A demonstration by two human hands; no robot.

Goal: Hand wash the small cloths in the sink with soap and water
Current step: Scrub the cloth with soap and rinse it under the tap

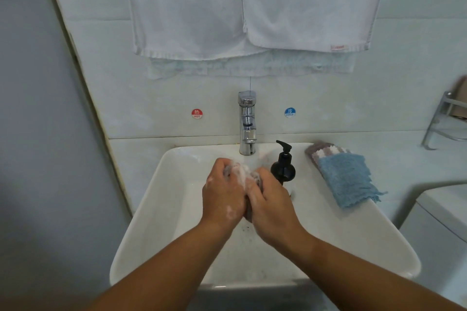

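towels point(192, 7): two, white, hanging on the wall above the faucet.
sink point(166, 204): white basin, both hands over it.
left hand point(222, 197): fingers clenched round the grey cloth point(256, 178).
right hand point(274, 207): fingers grasping the same cloth.
blue cloth point(348, 179): at the sink's right edge, overlapping a striped cloth point(321, 150).
faucet point(247, 124): chrome, behind the hands.
soap bottle point(283, 166): black pump, right of the faucet.
grey cloth: bunched between both hands, foamy.

Bare forearms point(177, 260), with white suds point(230, 211) flecking the left hand point(222, 194) and right hand point(274, 209).
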